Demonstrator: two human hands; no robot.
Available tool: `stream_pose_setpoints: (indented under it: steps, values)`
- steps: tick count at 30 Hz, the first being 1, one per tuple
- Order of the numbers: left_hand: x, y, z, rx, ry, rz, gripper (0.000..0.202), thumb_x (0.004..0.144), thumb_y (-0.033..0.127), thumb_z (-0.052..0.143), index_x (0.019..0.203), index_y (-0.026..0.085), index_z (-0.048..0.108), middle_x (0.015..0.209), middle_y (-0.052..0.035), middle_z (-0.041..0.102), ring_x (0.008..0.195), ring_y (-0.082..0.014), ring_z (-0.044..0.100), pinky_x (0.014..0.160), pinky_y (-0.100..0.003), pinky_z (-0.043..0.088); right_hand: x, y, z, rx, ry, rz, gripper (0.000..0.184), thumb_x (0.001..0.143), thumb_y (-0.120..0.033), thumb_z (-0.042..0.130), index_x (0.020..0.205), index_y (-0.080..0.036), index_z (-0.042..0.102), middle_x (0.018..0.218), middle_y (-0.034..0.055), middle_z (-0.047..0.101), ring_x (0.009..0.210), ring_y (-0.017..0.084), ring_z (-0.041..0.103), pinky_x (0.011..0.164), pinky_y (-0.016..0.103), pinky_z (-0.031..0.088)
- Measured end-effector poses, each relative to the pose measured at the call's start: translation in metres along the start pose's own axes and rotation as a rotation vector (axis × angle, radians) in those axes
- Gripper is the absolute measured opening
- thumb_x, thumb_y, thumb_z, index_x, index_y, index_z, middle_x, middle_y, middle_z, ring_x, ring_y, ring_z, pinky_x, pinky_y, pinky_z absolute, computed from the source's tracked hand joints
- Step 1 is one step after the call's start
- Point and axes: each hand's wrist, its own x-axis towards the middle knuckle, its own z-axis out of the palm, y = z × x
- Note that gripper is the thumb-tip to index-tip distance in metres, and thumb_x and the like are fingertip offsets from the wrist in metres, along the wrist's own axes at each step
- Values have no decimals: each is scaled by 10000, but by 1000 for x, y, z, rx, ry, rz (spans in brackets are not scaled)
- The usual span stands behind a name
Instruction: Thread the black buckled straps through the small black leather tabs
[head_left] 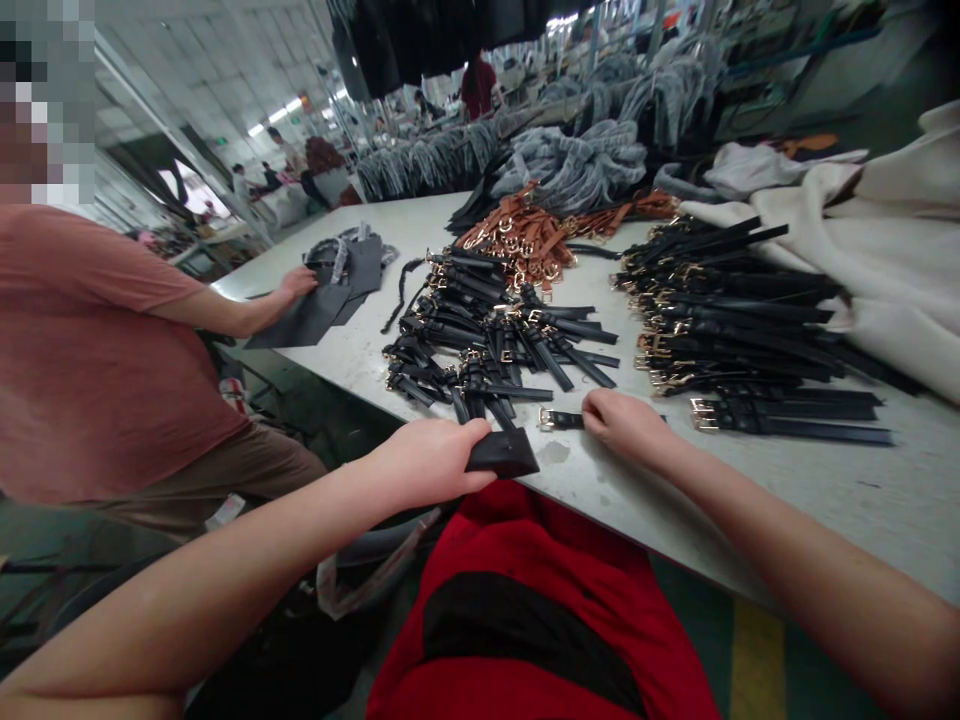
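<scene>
In my left hand (439, 462) is a flat black leather piece (504, 454), gripped between thumb and fingers at the table's front edge. My right hand (621, 424) is closed over a black buckle strap (564, 420) lying on the table; its gold buckle sticks out to the left and its other end is mostly under the hand. Just beyond my hands spreads a loose heap of black buckle straps (480, 330). A row of more black straps (802, 408), buckles facing left, lies to the right of my right hand.
Brown buckle straps (517, 235) are piled behind the black heap. Farther back lie wrapped grey strips (577, 165). Cream cloth (892, 230) covers the table's right side. At the left, a person in a pink shirt (97, 350) reaches to black sheets (330, 305) on the white table (817, 510).
</scene>
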Motion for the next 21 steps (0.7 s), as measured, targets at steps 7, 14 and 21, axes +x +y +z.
stream_pose_setpoints:
  steps: [7, 14, 21]
  values:
    - [1, 5, -2, 17, -5, 4, 383, 750, 505, 436, 1014, 237, 508, 813, -45, 660, 717, -221, 621, 587, -280, 448, 4, -1, -2, 14, -31, -70, 238, 844, -255, 358, 862, -183, 584, 894, 71, 612, 788, 174, 556, 613, 258, 339]
    - [9, 9, -13, 42, -13, -3, 414, 753, 520, 421, 1049, 238, 488, 842, -51, 660, 721, -221, 622, 586, -284, 449, -7, 24, -1, 223, 223, 85, 250, 839, -339, 360, 736, -194, 536, 781, 52, 591, 719, 171, 538, 586, 263, 354]
    - [75, 33, -34, 125, -59, 47, 433, 726, 522, 429, 1020, 216, 515, 904, -72, 658, 776, -231, 618, 628, -306, 458, -10, 36, 21, 346, 276, 83, 195, 794, -224, 423, 928, -187, 559, 917, 55, 611, 805, 177, 553, 675, 280, 392]
